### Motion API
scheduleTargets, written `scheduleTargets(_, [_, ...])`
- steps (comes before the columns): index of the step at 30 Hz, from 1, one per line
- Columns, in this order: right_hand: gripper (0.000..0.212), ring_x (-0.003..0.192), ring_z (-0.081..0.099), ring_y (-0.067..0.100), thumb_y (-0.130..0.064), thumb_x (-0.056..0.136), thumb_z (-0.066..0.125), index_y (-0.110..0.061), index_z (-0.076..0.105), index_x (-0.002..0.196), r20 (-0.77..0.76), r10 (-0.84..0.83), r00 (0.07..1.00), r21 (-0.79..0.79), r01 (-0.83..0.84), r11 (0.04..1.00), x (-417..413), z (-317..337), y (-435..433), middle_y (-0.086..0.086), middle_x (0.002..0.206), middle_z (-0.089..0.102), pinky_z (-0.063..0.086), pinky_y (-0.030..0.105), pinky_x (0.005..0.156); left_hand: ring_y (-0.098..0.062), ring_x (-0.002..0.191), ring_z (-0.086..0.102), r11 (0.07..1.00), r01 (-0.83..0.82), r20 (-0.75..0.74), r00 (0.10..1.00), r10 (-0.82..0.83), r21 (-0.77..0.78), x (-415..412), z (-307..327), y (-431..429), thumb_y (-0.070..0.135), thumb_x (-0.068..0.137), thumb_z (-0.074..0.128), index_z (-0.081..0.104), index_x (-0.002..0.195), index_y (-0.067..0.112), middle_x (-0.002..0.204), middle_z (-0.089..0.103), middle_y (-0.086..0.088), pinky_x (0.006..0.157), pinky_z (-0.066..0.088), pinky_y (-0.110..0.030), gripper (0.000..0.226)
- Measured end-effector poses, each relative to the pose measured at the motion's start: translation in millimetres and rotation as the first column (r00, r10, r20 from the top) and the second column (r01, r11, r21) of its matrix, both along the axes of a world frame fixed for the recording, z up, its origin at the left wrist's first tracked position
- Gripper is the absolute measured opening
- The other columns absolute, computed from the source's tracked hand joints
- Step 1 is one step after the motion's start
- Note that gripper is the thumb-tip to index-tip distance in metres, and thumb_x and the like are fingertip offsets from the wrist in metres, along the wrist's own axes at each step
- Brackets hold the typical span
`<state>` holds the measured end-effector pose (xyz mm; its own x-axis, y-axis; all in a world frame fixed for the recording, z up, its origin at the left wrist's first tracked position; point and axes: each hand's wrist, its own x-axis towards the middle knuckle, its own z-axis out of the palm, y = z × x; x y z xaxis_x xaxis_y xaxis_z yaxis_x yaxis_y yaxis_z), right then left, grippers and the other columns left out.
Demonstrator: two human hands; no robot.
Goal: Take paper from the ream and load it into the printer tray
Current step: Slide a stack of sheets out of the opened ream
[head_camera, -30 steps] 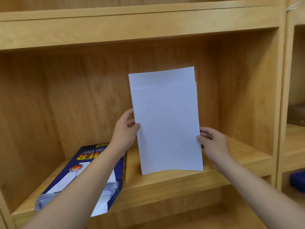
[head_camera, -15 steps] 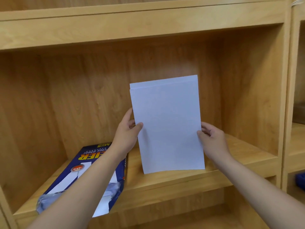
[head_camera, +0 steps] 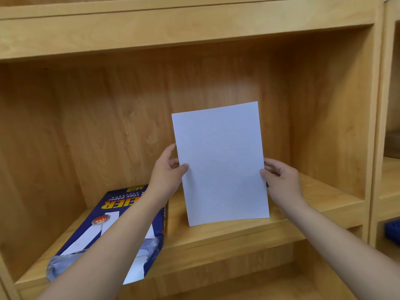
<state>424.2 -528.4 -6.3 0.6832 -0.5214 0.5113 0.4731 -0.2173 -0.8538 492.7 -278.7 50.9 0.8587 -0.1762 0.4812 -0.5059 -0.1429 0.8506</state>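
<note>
A thin stack of white paper (head_camera: 220,165) stands upright on its short edge on the wooden shelf board (head_camera: 227,232). My left hand (head_camera: 165,178) grips its left edge with the thumb across the front. My right hand (head_camera: 281,180) grips the right edge. The sheets' top edges line up. The blue ream wrapper (head_camera: 121,213), torn open at its near end, lies flat on the shelf at lower left, partly under my left forearm. No printer or tray is in view.
The wooden cubby has a back panel (head_camera: 129,118), a right side wall (head_camera: 329,118) and a shelf above (head_camera: 173,29). Another cubby at far right holds a blue object (head_camera: 392,232). A lower shelf shows beneath.
The back sheets that stuck up above the front sheet have dropped level, so the stack's top edge is now even. Both hands kept their grip on the side edges.
</note>
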Motion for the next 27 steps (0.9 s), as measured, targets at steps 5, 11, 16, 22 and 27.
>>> scheduleTargets(5, [0.024,0.087,0.07,0.008,-0.004,0.091,0.062,-0.021,0.073,0.104,-0.043,-0.041,0.998,0.079,0.044,0.996,-5.6,-14.4,-1.9,-0.006,0.094,0.074,0.058,0.039,0.087,-0.024,0.101,0.071,1.0,0.03,-0.079,0.996,-0.029,0.008,6.3,-7.6,7.4,-0.001,0.091,0.065,0.061,0.131,0.018,0.111,0.073,-0.01,0.069,0.063,-0.031,0.044])
scheduleTargets(11, [0.027,0.078,0.071,0.001,0.001,0.09,0.062,-0.023,0.074,0.095,-0.086,-0.053,0.995,0.104,0.062,0.993,-8.5,-20.5,2.6,-0.007,0.09,0.077,0.059,0.031,0.077,-0.029,0.1,0.071,0.999,0.043,-0.141,0.989,-0.041,0.01,13.6,-22.9,15.5,-0.01,0.087,0.064,0.067,0.119,0.014,0.106,0.072,-0.013,0.066,0.062,-0.032,0.04])
scheduleTargets(16, [0.025,0.08,0.071,-0.002,0.001,0.09,0.062,-0.02,0.075,0.096,-0.055,-0.09,0.994,0.113,0.095,0.989,-22.0,-13.7,14.9,-0.017,0.086,0.074,0.057,0.015,0.064,-0.025,0.081,0.074,0.994,0.075,-0.105,0.991,-0.083,-0.08,3.4,-16.7,19.7,-0.014,0.086,0.063,0.068,0.109,0.012,0.092,0.075,-0.009,0.056,0.061,-0.031,0.035])
scheduleTargets(22, [0.025,0.077,0.073,0.009,-0.001,0.09,0.063,-0.017,0.075,0.104,-0.028,-0.121,0.992,0.23,0.125,0.965,-59.1,-9.8,40.5,-0.006,0.085,0.078,0.061,0.027,0.067,-0.005,0.068,0.072,0.978,0.142,-0.073,0.985,-0.154,-0.15,-21.1,-10.1,37.0,-0.013,0.087,0.062,0.067,0.113,0.02,0.08,0.076,0.005,0.05,0.055,-0.021,0.043])
scheduleTargets(27, [0.027,0.085,0.072,0.019,-0.004,0.09,0.066,-0.015,0.072,0.113,-0.032,-0.114,0.993,0.308,0.119,0.944,-98.9,-19.3,73.4,0.004,0.094,0.077,0.054,0.034,0.071,-0.015,0.082,0.075,0.96,0.212,-0.073,0.971,-0.228,-0.182,-46.1,-20.7,71.3,-0.008,0.088,0.066,0.066,0.127,0.026,0.095,0.078,-0.004,0.06,0.06,-0.025,0.052])
